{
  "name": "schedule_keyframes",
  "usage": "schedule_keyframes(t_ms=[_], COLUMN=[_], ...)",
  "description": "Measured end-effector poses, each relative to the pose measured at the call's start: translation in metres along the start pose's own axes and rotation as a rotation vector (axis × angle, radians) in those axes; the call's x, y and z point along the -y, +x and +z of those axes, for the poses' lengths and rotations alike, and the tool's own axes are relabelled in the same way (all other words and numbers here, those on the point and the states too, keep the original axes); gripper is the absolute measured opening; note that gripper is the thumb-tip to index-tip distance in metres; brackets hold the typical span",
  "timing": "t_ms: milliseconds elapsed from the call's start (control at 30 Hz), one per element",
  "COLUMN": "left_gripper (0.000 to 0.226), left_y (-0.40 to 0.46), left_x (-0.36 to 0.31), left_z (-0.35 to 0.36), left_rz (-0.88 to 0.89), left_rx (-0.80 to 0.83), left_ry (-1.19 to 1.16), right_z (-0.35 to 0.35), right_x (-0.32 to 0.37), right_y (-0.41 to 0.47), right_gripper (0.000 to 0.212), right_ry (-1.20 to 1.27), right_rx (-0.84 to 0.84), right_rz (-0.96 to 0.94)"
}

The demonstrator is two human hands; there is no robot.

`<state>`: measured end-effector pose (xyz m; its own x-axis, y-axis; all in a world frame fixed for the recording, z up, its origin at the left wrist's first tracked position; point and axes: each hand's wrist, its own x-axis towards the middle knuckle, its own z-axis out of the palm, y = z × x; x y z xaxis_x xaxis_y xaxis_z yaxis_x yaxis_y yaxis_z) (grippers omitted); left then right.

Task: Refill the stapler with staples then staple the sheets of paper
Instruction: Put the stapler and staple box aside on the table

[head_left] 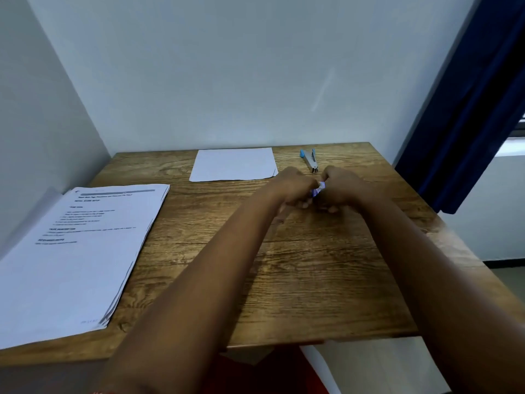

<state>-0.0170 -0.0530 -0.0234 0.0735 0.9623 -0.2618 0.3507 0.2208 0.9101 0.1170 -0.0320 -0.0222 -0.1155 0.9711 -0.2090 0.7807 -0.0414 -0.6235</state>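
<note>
I have both arms stretched out over the wooden table [298,280], and my hands meet well toward its far right part. My left hand [294,184] and my right hand [341,186] are knuckles-up and nearly touching, each with its fingers curled in around a small purple-and-white thing [318,190] held between them. Only a sliver of it shows in the gap, and the hands are blurred, so I can only say it looks like a small staple box; I cannot tell whether it is open or closed. The fingertips are tucked under the hands, pointing back toward me, and the hands sit just above the tabletop or on it; I cannot tell which.

The stapler [310,160], blue at its far end and bare metal along its length, lies flat on the table just beyond my hands, near the far edge, untouched. To its left, at the middle of the far edge against the wall, lies a blank white sheet of paper [233,164], its near right corner close to my left knuckles but apart from them. A thicker stack of printed sheets [85,251] lies on the near left part of the table, well apart from my hands, with its edges fanned slightly. A dark blue curtain [468,109] hangs at the right beyond the table.
</note>
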Motion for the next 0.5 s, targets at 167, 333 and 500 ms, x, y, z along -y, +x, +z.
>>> schedule_keyframes(t_ms=[167, 333, 500], left_gripper=[0.020, 0.039, 0.050], left_y=[0.024, 0.050, 0.077], left_x=[-0.017, -0.033, -0.046], left_z=[0.023, 0.037, 0.049], left_rz=[0.055, 0.049, 0.051], left_rx=[0.052, 0.036, 0.025], left_ry=[-0.230, -0.303, -0.300], right_z=[-0.017, -0.036, -0.047], right_x=[-0.020, -0.028, -0.024], right_y=[0.035, 0.074, 0.109], right_gripper=[0.036, 0.038, 0.041], right_ry=[0.019, 0.069, -0.075], right_rx=[-0.217, -0.235, -0.201], right_rz=[0.000, 0.018, -0.015])
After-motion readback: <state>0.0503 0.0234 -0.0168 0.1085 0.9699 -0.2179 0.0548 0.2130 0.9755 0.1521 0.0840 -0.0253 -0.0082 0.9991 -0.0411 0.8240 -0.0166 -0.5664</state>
